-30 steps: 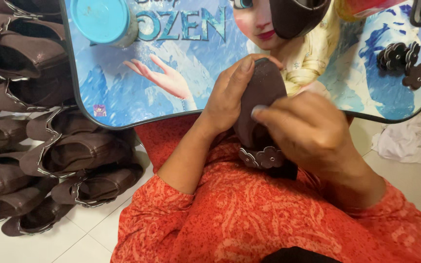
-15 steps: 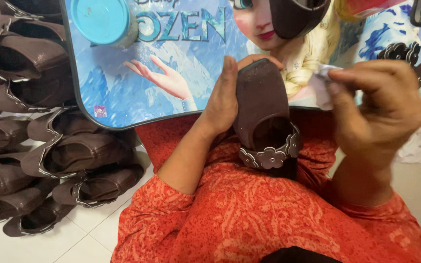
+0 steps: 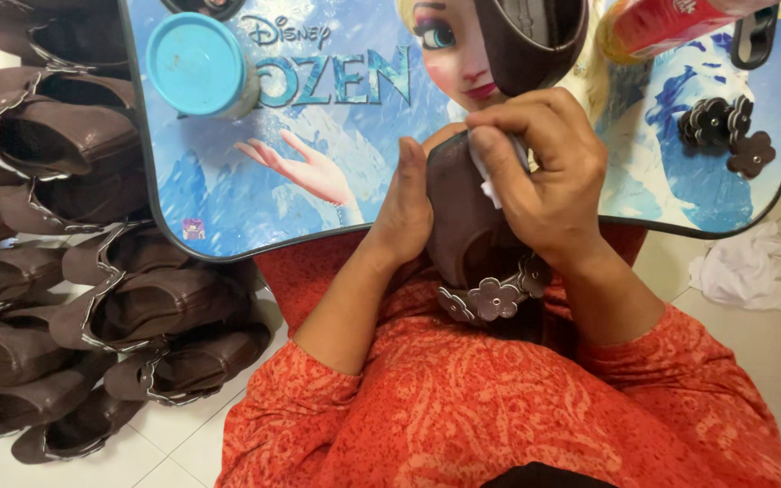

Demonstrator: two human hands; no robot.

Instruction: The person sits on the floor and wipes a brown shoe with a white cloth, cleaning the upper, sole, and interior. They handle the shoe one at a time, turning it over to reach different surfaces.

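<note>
Brown leather shoe upper [image 3: 463, 226], flower trim at its lower edge, held upright over the lap: left hand [image 3: 406, 212] cradles it at 9 o'clock, right hand [image 3: 544, 176] pinches a white cloth scrap [image 3: 485, 172] against it at 1 o'clock. Wiping appears underway, unfinished. Printed lap tray [image 3: 318, 217] at 12; stacked brown uppers [image 3: 74, 298] at 9; loose leather flowers [image 3: 725, 131] at 2.

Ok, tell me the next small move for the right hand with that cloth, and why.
Probably draw the white cloth down the brown shoe upper toward the flower trim. The right hand presses the cloth at the upper's top end, the left hand braces it from behind, and the length below lies uncovered.
</note>
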